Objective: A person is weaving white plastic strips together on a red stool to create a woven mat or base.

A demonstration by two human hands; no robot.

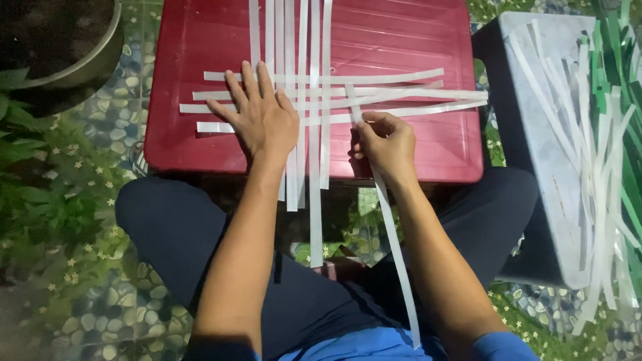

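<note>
Several white strips (374, 93) lie crossed in a loose weave on a dark red plastic lid (414, 40). My left hand (262, 113) presses flat with spread fingers on the left part of the weave. My right hand (386, 140) pinches one long white strip (398, 267) near the lid's front edge; that strip runs up into the weave and hangs down over my lap.
A grey box (535, 80) at the right carries a heap of white and green strips (605, 134). A round dark pot (73, 47) stands at the top left. Green plants (40, 194) and a pebble-patterned floor (114, 314) surround my crossed legs.
</note>
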